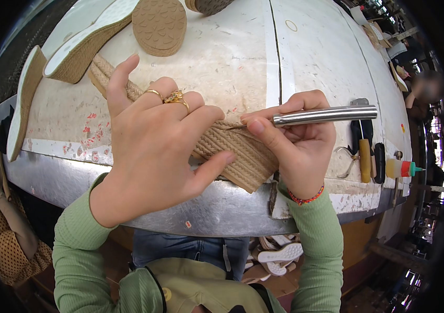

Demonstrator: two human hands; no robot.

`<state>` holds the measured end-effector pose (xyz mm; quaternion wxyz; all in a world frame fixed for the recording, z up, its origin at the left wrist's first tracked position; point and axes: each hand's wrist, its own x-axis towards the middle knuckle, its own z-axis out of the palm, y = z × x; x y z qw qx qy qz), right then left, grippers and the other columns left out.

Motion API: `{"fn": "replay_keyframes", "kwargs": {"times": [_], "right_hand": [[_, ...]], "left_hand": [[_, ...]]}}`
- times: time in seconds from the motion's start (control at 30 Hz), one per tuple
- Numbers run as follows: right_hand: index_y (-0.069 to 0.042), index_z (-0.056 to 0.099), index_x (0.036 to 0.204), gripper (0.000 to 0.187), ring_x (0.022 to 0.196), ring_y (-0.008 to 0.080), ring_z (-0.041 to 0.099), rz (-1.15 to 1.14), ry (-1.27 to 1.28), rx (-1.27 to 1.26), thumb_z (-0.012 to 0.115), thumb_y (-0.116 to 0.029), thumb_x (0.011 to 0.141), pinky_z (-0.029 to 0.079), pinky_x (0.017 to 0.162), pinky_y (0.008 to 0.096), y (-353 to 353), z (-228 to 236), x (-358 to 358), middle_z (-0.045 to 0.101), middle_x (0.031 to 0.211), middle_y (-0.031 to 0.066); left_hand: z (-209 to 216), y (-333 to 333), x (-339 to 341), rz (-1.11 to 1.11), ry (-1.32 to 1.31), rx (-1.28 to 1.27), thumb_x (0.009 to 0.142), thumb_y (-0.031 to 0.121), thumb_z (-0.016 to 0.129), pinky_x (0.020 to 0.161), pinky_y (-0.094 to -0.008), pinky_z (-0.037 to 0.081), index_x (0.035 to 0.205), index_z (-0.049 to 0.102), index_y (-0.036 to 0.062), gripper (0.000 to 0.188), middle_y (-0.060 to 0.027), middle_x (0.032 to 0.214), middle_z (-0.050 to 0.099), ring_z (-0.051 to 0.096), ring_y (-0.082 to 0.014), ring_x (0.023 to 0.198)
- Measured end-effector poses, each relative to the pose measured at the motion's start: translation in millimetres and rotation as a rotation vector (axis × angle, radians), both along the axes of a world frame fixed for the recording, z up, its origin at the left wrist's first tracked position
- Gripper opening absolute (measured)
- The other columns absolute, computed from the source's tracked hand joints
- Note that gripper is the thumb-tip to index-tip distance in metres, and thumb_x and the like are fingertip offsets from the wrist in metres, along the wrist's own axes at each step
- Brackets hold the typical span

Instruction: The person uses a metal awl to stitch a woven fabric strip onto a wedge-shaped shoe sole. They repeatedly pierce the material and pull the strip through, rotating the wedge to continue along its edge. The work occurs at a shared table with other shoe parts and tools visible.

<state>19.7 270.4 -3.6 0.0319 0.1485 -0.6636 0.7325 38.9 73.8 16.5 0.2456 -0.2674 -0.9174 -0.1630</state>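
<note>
A tan wedge sole (243, 161), wrapped in braided rope, lies tilted across the near side of the table. My left hand (154, 138) is closed over it from above, thumb against the near side and bent fingers on the far side, the little finger raised. Gold rings sit on two of its fingers. In my right hand (303, 148) is a pointed tool with a ribbed steel handle (331, 115), held like a pen. Its thin dark tip touches the sole's upper edge, close to my left index finger. My right fingertips also rest near that edge.
More wedge soles (84, 52) stand at the far left, with a patterned brown sole (159, 26) beyond my hands. On the right lie a yellow-handled hammer (364, 159) and a red-and-green-capped bottle (403, 168). White soles (279, 255) are piled below the table edge. Another person sits left.
</note>
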Motion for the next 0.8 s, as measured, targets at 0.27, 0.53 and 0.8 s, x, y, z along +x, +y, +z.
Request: {"fn": "replay_keyframes", "kwargs": {"times": [0.27,0.53,0.8], "right_hand": [[-0.001,0.046,0.097,0.031,0.08,0.0143,0.068,-0.004,-0.025,-0.072,0.071,0.007,0.081,0.057,0.07,0.0228,0.6,0.9,0.9,0.067,0.084,0.0141],[-0.002,0.045,0.094,0.029,0.084,0.0183,0.068,0.048,0.09,0.057,0.068,0.01,0.081,0.057,0.072,0.0282,2.3,-0.9,1.4,0.067,0.083,0.016],[-0.004,0.051,0.075,0.028,0.088,0.0289,0.067,0.202,0.386,0.304,0.07,0.016,0.07,0.055,0.082,0.0409,18.3,-1.9,-3.9,0.066,0.084,0.0161]], "left_hand": [[1.2,0.5,0.6,0.019,-0.006,-0.016,0.065,0.041,0.077,0.109,-0.0498,0.019,0.088,0.069,0.0139,0.036,0.0026,0.077,0.061,0.052,-0.0208,0.079],[2.0,0.0,0.4,0.02,-0.009,-0.02,0.066,0.041,0.076,0.109,-0.05,0.02,0.088,0.07,0.0144,0.036,0.002,0.076,0.061,0.052,-0.0209,0.079],[-0.2,1.1,-0.9,0.031,-0.015,0.008,0.066,0.042,0.076,0.109,-0.0504,0.02,0.086,0.07,0.0139,0.035,0.0013,0.074,0.061,0.052,-0.0219,0.078]]}}
